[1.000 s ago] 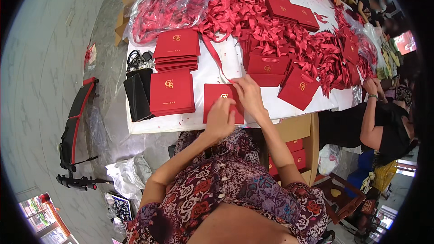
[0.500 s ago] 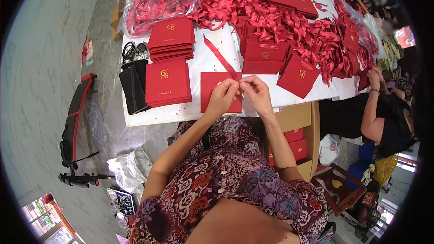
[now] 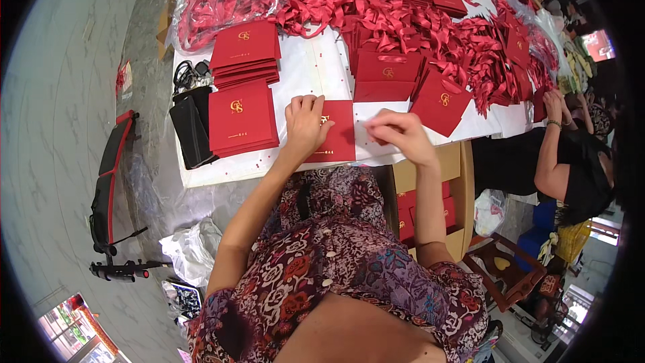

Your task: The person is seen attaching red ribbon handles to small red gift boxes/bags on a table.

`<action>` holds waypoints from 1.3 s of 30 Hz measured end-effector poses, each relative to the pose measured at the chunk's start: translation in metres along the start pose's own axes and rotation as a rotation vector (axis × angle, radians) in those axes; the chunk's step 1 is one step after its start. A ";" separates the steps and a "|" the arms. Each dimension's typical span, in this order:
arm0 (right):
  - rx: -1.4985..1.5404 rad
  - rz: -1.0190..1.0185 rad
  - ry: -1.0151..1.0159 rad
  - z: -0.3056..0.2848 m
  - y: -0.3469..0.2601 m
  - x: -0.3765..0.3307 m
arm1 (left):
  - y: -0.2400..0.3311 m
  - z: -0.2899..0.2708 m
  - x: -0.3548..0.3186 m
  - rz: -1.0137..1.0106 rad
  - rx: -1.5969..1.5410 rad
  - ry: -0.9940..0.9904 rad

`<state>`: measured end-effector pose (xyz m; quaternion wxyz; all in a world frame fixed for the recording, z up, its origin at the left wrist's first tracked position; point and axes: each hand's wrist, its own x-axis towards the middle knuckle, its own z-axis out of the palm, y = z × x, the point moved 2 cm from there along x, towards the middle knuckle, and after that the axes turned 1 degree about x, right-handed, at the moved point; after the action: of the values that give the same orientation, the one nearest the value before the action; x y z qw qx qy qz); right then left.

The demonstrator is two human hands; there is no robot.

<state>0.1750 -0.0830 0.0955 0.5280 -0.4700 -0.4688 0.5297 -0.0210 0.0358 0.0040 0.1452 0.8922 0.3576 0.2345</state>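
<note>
My left grip [image 3: 306, 124], in the head view, lay unclenched over a flat red bag [image 3: 342, 128] by the near edge of the desk [image 3: 329, 70], touching its face without clasping it. My right grip [image 3: 403, 133] hung just to the right, fingers curled and blurred; whether they pinched anything, I could not tell. Farther right, red bags with ribbons [image 3: 442, 104] formed the portion I judged finished. The two stacks at left [image 3: 242, 117], showing no ribbon, apparently remained to be done. Whether the bag beneath my hand carried its ribbon was not visible.
</note>
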 end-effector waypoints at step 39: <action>-0.701 -0.030 0.395 0.040 0.060 0.042 | 0.009 -0.042 0.021 0.093 -0.248 -0.225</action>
<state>0.1278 -0.0409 0.0410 0.4234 -0.7073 -0.5175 0.2294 -0.0243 0.0483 0.0503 0.2823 0.9036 0.2659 0.1821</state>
